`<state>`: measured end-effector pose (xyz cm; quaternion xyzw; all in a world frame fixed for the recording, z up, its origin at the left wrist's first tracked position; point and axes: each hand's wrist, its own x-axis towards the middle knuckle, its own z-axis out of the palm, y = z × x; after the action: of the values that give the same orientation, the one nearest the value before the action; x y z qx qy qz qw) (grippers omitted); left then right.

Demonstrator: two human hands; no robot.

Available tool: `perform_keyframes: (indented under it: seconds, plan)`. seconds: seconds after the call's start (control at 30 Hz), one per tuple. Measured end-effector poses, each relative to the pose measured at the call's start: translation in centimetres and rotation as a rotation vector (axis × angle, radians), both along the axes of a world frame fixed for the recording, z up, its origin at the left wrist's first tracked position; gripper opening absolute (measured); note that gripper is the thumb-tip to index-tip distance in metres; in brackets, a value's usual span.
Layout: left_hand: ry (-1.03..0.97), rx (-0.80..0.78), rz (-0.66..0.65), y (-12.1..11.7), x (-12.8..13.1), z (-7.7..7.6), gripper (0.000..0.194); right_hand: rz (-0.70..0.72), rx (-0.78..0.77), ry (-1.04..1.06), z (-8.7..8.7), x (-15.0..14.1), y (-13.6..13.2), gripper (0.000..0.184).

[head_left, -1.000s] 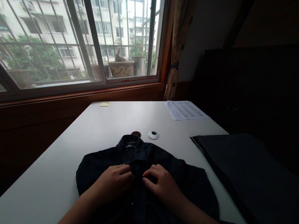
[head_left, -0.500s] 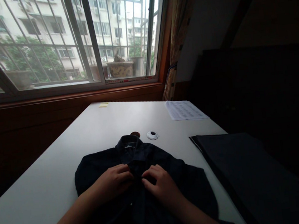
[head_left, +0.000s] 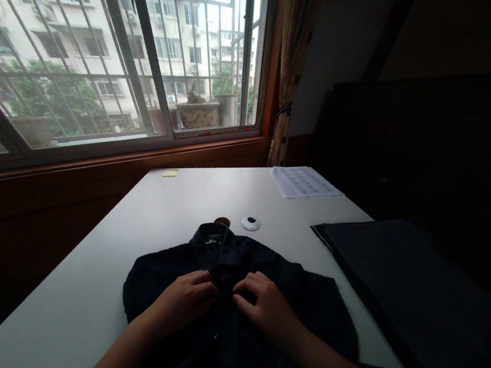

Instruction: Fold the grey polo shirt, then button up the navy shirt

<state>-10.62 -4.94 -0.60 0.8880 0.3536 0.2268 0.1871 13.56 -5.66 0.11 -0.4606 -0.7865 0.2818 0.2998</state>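
A dark navy shirt lies front side up, its collar pointing at the window and a pale label showing inside the neck. My left hand is closed on the front placket below the collar, fingers curled into the cloth. Opposite it, my right hand pinches the placket edge between thumb and forefinger. A small gap separates the two hands. Further down the front, a small shiny button catches the light. The fingertips and the cloth between them are too dark to make out in detail.
Beneath the shirt is a white table. Folded dark cloth covers its right side. Beyond the collar sit a white ring-shaped object and a brown round one. Printed sheets and a yellow sticky note lie at the far end.
Both hands keep their grip at the same spot on the shirt. The view has shifted very slightly; nothing else has visibly moved.
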Motion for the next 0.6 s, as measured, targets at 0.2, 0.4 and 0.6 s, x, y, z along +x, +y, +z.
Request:
perform_keyframes:
  seconds: [0.2,0.4,0.6]
  plan:
    - [0.016,0.003,-0.001,0.05,0.12,0.14,0.016,0.000,-0.007,0.004,0.02,0.04,0.06,0.009]
    - [0.009,0.012,-0.004,0.12,0.10,0.11,0.016,0.005,-0.005,0.000,0.03,0.06,0.05,0.007]
    - [0.002,-0.015,-0.008,-0.05,0.13,0.22,0.013,0.008,-0.004,0.003,-0.11,0.02,0.04,0.007]
